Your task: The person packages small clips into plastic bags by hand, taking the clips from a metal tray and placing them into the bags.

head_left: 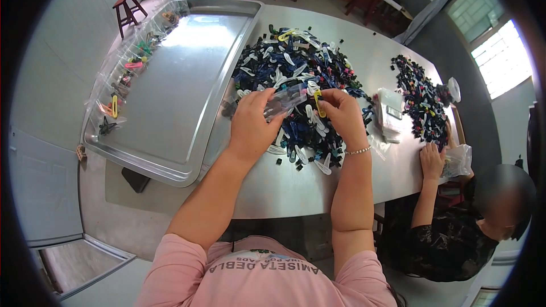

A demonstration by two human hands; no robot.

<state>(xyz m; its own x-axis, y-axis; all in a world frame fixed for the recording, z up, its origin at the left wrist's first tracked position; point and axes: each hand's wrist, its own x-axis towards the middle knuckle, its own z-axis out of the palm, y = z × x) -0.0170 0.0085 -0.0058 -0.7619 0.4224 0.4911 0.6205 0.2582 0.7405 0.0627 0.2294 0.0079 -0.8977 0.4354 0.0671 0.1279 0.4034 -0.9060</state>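
Note:
My left hand [254,120] grips a clear plastic bag [287,100] with some dark pieces inside, above the near left part of a big pile of hair clips [287,62]. Just right of the bag's mouth, my right hand [343,115] pinches a yellow snap hair clip [319,104] between thumb and fingertips. The pile is mostly navy, black and white clips, with a few pink and yellow ones. A beaded bracelet is round my right wrist.
To the left lies a large metal tray [170,79], with filled clear bags [122,88] along its far left edge. A stack of clear bags [389,115] sits to the right. Beyond it is a second clip pile [421,99], where another person [449,227] holds a bag.

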